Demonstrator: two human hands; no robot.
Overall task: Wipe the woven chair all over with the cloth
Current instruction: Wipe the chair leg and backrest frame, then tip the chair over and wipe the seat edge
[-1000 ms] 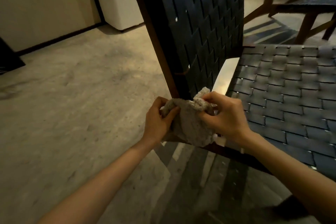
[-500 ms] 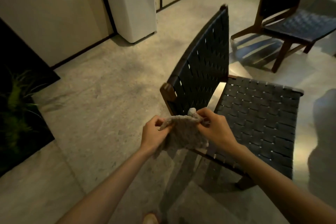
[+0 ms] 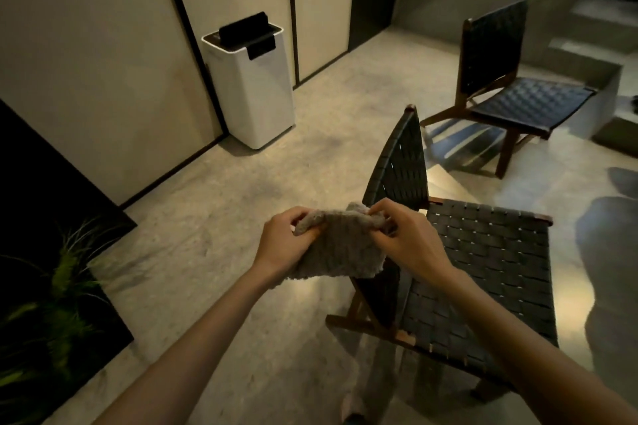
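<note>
Head view, left hand and right hand pinching top edge of cloth, chair just beyond right hand, bare floor beyond left hand.

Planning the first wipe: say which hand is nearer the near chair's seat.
Right. The right hand is beside the seat; the left hand is farther left, over floor.

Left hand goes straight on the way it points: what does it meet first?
The cloth the left hand grips; beyond it, probably the woven chair's backrest, though depth is unclear.
</note>
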